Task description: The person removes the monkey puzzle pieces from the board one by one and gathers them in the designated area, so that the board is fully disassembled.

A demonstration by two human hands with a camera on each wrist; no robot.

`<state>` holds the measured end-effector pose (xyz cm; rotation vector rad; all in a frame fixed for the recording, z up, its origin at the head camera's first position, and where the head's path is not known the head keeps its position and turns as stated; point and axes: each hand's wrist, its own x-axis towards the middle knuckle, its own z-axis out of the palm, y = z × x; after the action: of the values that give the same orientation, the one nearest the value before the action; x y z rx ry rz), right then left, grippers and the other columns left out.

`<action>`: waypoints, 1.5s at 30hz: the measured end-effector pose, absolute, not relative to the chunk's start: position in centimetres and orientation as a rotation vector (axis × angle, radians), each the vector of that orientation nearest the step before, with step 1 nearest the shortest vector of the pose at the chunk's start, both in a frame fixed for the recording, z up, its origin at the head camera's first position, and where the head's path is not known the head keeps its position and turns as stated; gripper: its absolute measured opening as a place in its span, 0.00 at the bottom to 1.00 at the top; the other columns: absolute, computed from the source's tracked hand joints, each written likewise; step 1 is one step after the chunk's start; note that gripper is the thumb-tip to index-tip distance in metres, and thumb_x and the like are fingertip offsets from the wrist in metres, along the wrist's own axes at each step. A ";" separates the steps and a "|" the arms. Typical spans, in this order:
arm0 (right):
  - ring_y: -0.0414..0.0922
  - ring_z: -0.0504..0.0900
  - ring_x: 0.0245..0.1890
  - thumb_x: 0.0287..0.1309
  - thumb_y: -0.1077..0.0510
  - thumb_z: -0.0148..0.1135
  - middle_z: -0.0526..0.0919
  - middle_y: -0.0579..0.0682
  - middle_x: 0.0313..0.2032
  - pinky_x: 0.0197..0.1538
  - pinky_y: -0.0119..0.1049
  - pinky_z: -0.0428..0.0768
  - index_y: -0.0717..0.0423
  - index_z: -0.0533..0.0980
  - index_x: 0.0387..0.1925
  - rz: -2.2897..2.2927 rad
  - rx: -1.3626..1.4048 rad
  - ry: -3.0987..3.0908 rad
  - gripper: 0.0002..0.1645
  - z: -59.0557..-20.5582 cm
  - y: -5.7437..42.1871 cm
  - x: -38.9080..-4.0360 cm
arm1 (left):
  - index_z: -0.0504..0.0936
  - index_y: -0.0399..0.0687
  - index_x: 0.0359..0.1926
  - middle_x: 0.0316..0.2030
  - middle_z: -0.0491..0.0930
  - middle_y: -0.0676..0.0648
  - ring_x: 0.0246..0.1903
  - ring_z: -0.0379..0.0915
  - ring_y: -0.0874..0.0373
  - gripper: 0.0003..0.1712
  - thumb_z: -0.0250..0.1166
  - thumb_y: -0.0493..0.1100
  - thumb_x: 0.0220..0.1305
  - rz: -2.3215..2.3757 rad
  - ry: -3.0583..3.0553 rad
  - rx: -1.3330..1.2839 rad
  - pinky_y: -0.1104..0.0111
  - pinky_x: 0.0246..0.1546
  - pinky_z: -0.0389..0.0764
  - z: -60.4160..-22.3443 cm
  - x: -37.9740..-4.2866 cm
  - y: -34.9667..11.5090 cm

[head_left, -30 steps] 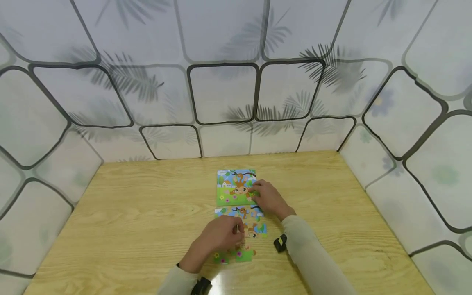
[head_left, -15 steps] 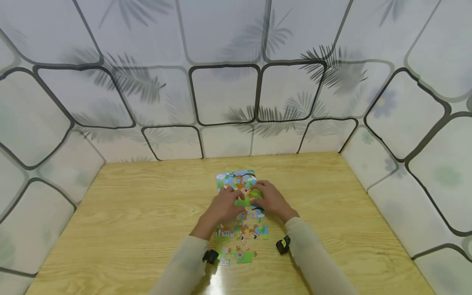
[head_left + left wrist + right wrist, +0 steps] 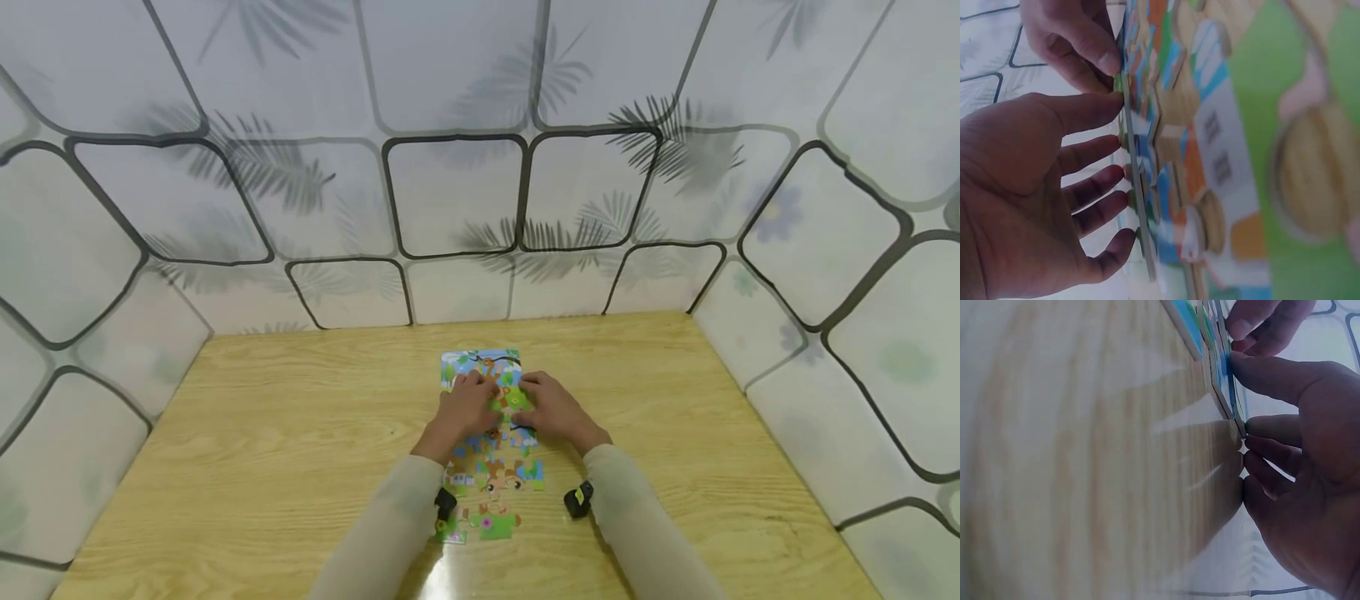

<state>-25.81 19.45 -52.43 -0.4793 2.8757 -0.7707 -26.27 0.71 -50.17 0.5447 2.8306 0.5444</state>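
A square picture board (image 3: 457, 360) with a monkey scene lies on the wooden table. Over its left and lower part is my left hand (image 3: 468, 406), whose spread fingertips and thumb touch the board in the left wrist view. My right hand (image 3: 557, 407) is at the board's right side, thumb near its face and fingertips touching the edge and tabletop in the right wrist view. Between both hands shows a green patch with a flower (image 3: 516, 400). Below the board lie several jigsaw pieces (image 3: 497, 525) with animal and flower parts, some partly covered by my left arm.
The wooden table (image 3: 300, 433) runs back to a patterned wall (image 3: 461, 196), with side walls to left and right. Black wrist cameras (image 3: 578, 500) sit on both sleeves, the left one overlapping the lower jigsaw pieces in the head view.
My left hand has moved up from over the lower jigsaw pieces onto the picture board, uncovering several pieces. The right hand has stayed at the board's right side, shifting only slightly.
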 end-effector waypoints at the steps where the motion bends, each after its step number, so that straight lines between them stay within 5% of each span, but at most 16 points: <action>1: 0.58 0.65 0.68 0.59 0.49 0.67 0.64 0.61 0.67 0.67 0.52 0.67 0.66 0.65 0.66 -0.771 -0.478 2.873 0.40 -52.4 19.5 -25.8 | 0.78 0.55 0.56 0.58 0.68 0.47 0.62 0.60 0.46 0.21 0.63 0.53 0.63 0.545 2.842 0.536 0.39 0.55 0.68 -50.2 -26.3 0.8; 16: 0.59 0.63 0.69 0.61 0.50 0.64 0.63 0.59 0.69 0.68 0.53 0.64 0.65 0.64 0.67 -0.774 -0.494 2.856 0.39 -52.4 19.9 -25.5 | 0.77 0.51 0.48 0.49 0.73 0.44 0.59 0.64 0.42 0.20 0.71 0.51 0.57 0.579 2.835 0.444 0.38 0.59 0.64 -50.1 -26.9 1.8; 23: 0.60 0.61 0.69 0.62 0.51 0.63 0.62 0.60 0.69 0.69 0.55 0.63 0.66 0.63 0.67 -0.777 -0.476 2.851 0.38 -52.2 19.8 -25.3 | 0.73 0.51 0.39 0.31 0.76 0.52 0.38 0.73 0.53 0.12 0.66 0.49 0.62 0.835 2.785 0.435 0.36 0.57 0.62 -50.6 -27.4 1.3; 28: 0.60 0.61 0.70 0.62 0.50 0.63 0.62 0.59 0.70 0.69 0.54 0.62 0.65 0.63 0.68 -0.755 -0.479 2.861 0.39 -52.2 19.7 -25.3 | 0.73 0.52 0.37 0.29 0.77 0.55 0.31 0.72 0.59 0.09 0.60 0.50 0.67 1.012 2.723 0.461 0.35 0.58 0.58 -50.6 -27.3 0.8; 38: 0.60 0.63 0.68 0.62 0.49 0.63 0.63 0.60 0.69 0.68 0.54 0.63 0.66 0.64 0.67 -0.720 -0.515 2.892 0.39 -52.4 19.7 -25.2 | 0.81 0.52 0.46 0.38 0.84 0.53 0.39 0.80 0.57 0.13 0.64 0.50 0.64 1.105 2.707 0.432 0.51 0.52 0.74 -50.1 -26.4 -0.7; 45: 0.60 0.62 0.69 0.63 0.48 0.62 0.62 0.59 0.70 0.69 0.54 0.62 0.64 0.63 0.68 -0.713 -0.499 2.882 0.39 -52.4 19.7 -25.2 | 0.84 0.56 0.37 0.34 0.83 0.54 0.32 0.76 0.60 0.10 0.62 0.53 0.66 1.146 2.646 0.410 0.65 0.34 0.76 -50.2 -25.3 -1.9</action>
<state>-25.20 19.70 -52.40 -0.4987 2.8823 -0.7134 -25.34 -1.87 -50.17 0.4104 2.6463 1.1458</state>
